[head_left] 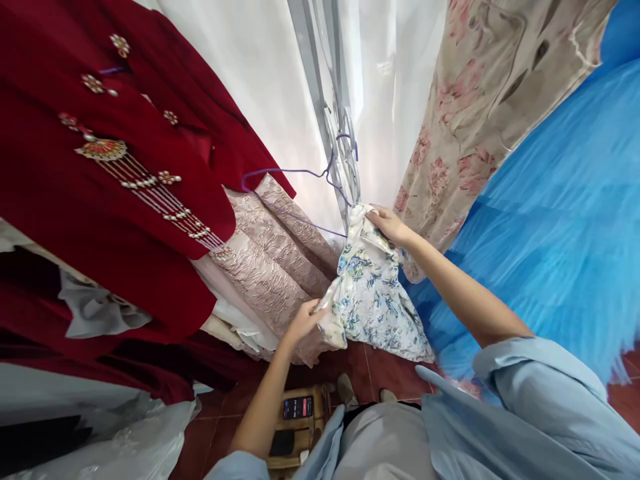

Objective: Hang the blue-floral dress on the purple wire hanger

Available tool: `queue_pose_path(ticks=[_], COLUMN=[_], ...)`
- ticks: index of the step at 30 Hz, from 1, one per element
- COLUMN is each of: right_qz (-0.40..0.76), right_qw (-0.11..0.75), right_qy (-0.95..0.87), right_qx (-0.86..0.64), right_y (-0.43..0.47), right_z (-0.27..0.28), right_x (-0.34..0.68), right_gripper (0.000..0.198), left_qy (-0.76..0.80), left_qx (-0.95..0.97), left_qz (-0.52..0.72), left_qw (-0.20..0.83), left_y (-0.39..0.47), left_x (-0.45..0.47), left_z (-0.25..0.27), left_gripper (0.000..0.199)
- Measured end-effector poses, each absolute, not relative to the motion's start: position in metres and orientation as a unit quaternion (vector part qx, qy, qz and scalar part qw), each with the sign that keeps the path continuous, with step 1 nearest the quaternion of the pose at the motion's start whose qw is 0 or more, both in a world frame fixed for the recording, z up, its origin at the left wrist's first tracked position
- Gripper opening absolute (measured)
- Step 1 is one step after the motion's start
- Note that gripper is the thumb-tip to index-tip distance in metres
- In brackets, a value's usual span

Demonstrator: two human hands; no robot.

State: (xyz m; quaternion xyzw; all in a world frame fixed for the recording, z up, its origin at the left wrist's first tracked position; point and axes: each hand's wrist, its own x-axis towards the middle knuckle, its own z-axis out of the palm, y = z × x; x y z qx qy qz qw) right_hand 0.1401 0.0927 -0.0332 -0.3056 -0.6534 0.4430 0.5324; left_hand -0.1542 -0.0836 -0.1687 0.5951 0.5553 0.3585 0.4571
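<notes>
A white dress with a blue floral print (377, 300) hangs in front of me, partly on a purple wire hanger (295, 171). The hanger's left arm sticks out bare, while its right part disappears under the cloth. My right hand (393, 225) is closed on the dress near its top, beside the hanger. Lower and to the left, my left hand (306, 321) pinches the left edge of the dress. The hanger's hook is up by a white metal rack (345, 143).
A dark red velvet garment with beaded trim (150, 100) and a pink brocade garment (275, 267) hang left. To the right are a beige floral dress (460, 133) and a blue tulle dress (560, 220). A phone (299, 407) lies on a wooden stool (295, 440) below.
</notes>
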Motion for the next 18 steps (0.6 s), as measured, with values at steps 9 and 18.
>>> queue_pose_path(ticks=[9, 18], right_qz=[0.327, 0.354], right_qw=[0.493, 0.499], right_qy=[-0.703, -0.624], right_qx=[-0.395, -0.487], right_y=[0.07, 0.087], right_z=[0.013, 0.007], right_x=[0.217, 0.226], right_gripper=[0.03, 0.04], left_qy=[0.58, 0.566], left_qx=[0.629, 0.637], left_qz=[0.496, 0.484], left_qw=[0.15, 0.198], left_y=[0.041, 0.111], left_x=[-0.27, -0.188], left_z=[-0.012, 0.06], left_gripper=[0.017, 0.06])
